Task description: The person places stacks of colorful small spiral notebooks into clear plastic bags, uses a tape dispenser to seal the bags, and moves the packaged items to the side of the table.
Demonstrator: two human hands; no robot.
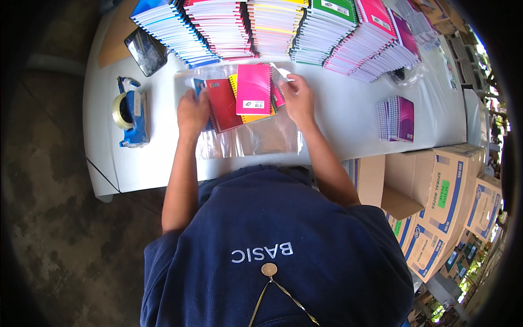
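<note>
Several small spiral notebooks lie fanned out on a clear plastic sheet or bag (245, 146) in front of me. On top is a pink notebook (254, 90), overlapping a yellow notebook (256, 117) and a red notebook (224, 106). At the left end, my left hand (193, 113) closes on the edge of a blue notebook (208, 123), its thumb beside the red cover. My right hand (299, 101) is at the right end, fingers curled next to another pink cover (279, 97) and shiny plastic; what its fingertips pinch is hard to make out.
Tall stacks of spiral notebooks (272, 32) line the table's far side. A blue tape dispenser (133, 117) and a dark phone-like device (146, 52) are at left. Purple notebooks (400, 119) lie at right. Below them stand cardboard boxes (436, 196), one with its flaps open.
</note>
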